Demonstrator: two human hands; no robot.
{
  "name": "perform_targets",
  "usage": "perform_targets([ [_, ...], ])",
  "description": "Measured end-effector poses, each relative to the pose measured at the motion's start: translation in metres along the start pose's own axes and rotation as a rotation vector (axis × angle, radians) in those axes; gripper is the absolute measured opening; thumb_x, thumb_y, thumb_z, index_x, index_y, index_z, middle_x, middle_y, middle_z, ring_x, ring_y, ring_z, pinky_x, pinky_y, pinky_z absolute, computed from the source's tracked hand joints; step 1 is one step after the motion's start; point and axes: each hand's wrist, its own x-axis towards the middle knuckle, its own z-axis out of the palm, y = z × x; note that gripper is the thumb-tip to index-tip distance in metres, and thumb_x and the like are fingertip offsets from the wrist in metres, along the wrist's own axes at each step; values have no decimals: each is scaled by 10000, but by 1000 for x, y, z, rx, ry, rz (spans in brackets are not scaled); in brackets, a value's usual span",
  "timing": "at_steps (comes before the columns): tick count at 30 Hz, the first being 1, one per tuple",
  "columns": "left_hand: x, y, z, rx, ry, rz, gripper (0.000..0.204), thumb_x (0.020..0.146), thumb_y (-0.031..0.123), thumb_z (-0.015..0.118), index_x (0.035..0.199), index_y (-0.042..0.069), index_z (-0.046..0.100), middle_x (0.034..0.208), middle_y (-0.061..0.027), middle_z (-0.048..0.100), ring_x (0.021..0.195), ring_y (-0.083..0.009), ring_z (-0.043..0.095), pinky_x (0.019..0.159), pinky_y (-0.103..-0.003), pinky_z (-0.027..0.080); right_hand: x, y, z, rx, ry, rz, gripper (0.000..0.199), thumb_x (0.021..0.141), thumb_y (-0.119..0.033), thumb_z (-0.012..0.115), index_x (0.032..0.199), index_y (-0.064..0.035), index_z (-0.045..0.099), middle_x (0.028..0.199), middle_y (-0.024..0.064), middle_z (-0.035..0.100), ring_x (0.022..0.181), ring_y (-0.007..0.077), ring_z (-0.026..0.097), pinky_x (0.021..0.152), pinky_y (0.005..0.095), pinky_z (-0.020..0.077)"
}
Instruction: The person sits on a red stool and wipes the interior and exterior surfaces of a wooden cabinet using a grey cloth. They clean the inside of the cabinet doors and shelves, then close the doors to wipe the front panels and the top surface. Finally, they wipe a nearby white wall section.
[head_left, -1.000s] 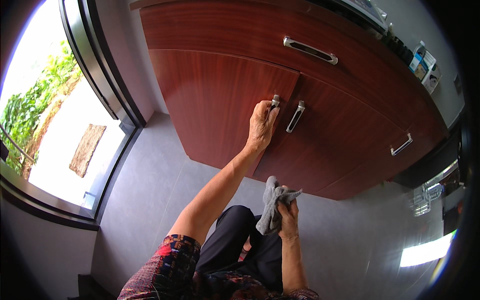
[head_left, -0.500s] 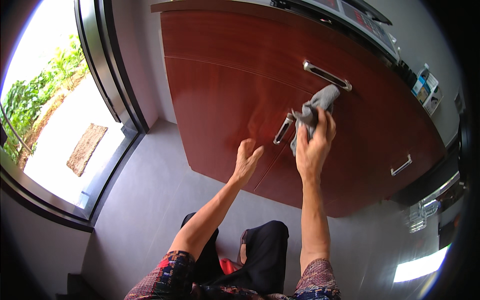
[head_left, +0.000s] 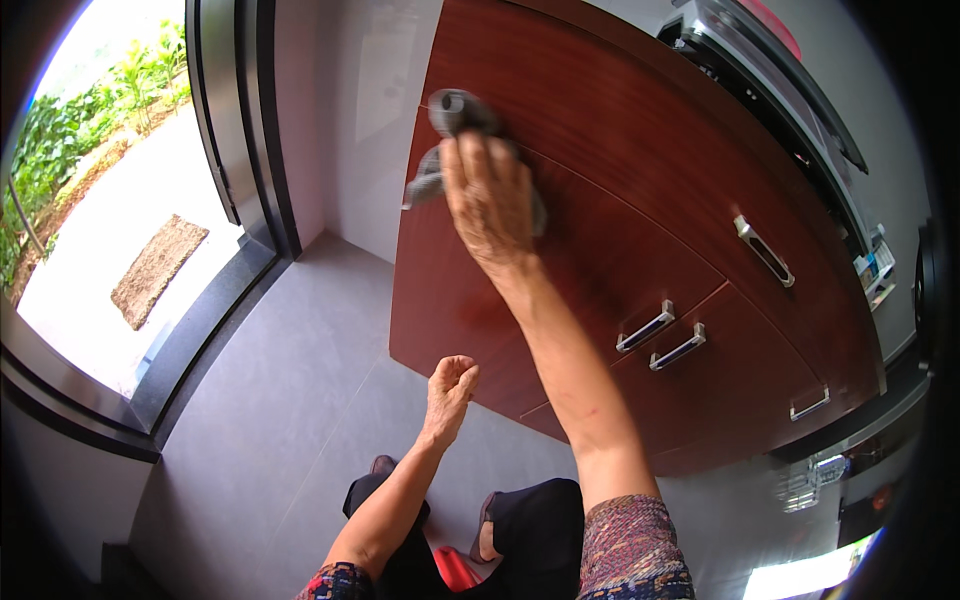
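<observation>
My right hand (head_left: 490, 200) presses a grey cloth (head_left: 450, 125) flat against the upper left part of a reddish-brown wooden cabinet front (head_left: 610, 200). The cloth bunches above and beside my fingers. My left hand (head_left: 450, 385) hangs lower, fingers loosely curled with nothing in them, just in front of the cabinet's bottom edge. Two metal bar handles (head_left: 660, 337) sit side by side to the right of my right forearm.
More metal handles (head_left: 765, 250) are further right on the cabinet. A grey tiled floor (head_left: 290, 400) lies below. A glass door with a dark frame (head_left: 240, 150) stands at left, a doormat (head_left: 155, 268) outside. My legs and a red slipper (head_left: 455, 570) are at the bottom.
My right hand has moved the cloth up and left across the cabinet front, away from the handles. My left hand has dropped lower and curled. The view has tilted closer to the cabinet.
</observation>
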Motion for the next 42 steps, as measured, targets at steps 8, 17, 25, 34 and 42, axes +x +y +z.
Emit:
perform_targets([
  [8,10,12,-17,26,84,-34,219,841,268,598,963,101,525,873,12,568,804,-113,547,673,-275,429,46,2,19,-138,102,-83,348,839,-149,525,1182,-102,557,1240,51,507,1208,239,427,884,451,361],
  [17,7,17,-20,-44,27,-75,202,837,250,597,957,105,526,852,17,561,791,-103,544,678,-276,425,-2,104,-51,-592,172,251,446,774,-214,631,1196,-102,541,1221,66,486,1137,278,429,841,452,338],
  [25,11,20,-20,-151,86,-48,130,860,179,590,921,88,520,766,30,519,651,-52,458,569,-209,376,52,57,-28,-399,48,93,333,808,-119,529,1116,8,555,1153,90,506,1099,291,469,810,447,421],
  [34,17,11,-16,-64,109,-132,135,839,219,609,916,125,548,803,36,571,713,-69,518,623,-253,418,61,37,-4,-225,23,-189,364,874,-210,453,1216,-142,555,1332,10,463,1258,208,376,1004,413,308],
  [42,15,-2,-5,63,42,-180,210,816,275,628,950,135,545,850,15,585,760,-103,543,642,-276,435,-26,125,-77,-237,-96,-256,340,851,-204,501,1183,-200,574,1293,-80,447,1275,134,325,1023,367,300],
])
